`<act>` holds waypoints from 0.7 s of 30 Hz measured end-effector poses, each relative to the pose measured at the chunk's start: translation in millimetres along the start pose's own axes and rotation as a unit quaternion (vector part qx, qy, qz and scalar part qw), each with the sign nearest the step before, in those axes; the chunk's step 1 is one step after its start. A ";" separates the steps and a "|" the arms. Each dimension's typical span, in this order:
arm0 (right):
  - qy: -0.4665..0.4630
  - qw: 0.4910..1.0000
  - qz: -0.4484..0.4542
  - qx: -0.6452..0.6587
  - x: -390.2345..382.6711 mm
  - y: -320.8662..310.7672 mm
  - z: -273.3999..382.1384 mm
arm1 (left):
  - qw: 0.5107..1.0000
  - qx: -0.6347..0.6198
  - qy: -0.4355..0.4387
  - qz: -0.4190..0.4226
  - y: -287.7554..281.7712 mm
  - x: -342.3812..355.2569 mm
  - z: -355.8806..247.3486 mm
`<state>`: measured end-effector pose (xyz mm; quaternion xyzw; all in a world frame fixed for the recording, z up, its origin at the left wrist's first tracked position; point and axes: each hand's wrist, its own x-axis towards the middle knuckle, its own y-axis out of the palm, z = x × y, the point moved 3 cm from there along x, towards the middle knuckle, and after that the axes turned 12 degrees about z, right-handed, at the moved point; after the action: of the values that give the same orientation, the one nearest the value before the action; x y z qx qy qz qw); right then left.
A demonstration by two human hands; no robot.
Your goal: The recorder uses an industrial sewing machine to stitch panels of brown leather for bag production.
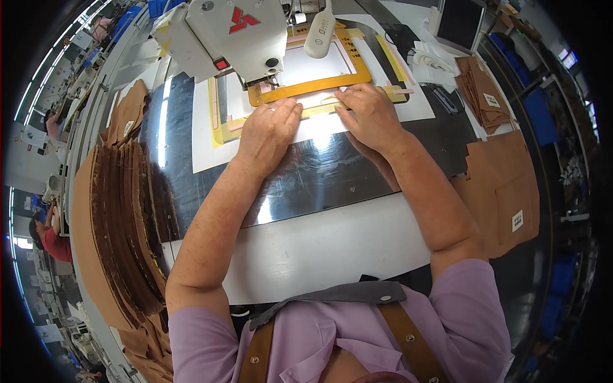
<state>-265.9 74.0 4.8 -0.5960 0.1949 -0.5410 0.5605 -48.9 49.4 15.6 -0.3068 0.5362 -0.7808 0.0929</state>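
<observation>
Went to the head view, straight to twelve o'clock: found the flat, amber-yellow rectangular frame (319, 88), smooth-faced with an open middle, close by the bulky white sewing machine head (239, 32) at eleven. Caught the bare left hand (271, 126) at eleven too, palm down, fingers together and lightly bent, tips at the frame's near bar. And at one, spotted the bare right hand (371, 113), more curled, thumb apart from forefinger, near the same bar! Could not tell of any pinch in either.

Looked like a lining-up or steadying step; seemed to call next for light, even pressure, fingertips clear of the stitching area.

On to materials: noted the thin white sheet (204, 156) over the dark, mirror-glossy, scratched plate (351, 179). Swung to nine for the curving stack of brown, leather-like panels (115, 223), rough-edged; then to three for the flat, smooth brown panels (501, 185), white-labelled.
</observation>
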 end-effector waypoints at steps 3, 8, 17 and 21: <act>0.023 0.998 0.055 -0.001 -2.2 2.0 -0.3 | 0.984 -0.149 -0.050 0.082 3.8 7.2 -25.3; 0.074 0.989 0.119 -0.037 -3.0 9.4 -4.4 | 0.969 -0.121 -0.132 0.169 26.0 1.2 -18.1; 0.196 0.953 0.203 -0.108 1.3 11.2 -8.1 | 0.953 -0.161 -0.156 0.206 23.0 5.5 -3.1; 0.216 0.945 0.216 -0.117 3.0 10.4 -8.2 | 0.951 -0.167 -0.170 0.200 21.6 5.9 -3.8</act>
<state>-268.1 64.6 -4.8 -0.4701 0.4969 -0.4963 0.5346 -59.8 40.8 -2.4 -0.3327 0.6852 -0.5824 0.2840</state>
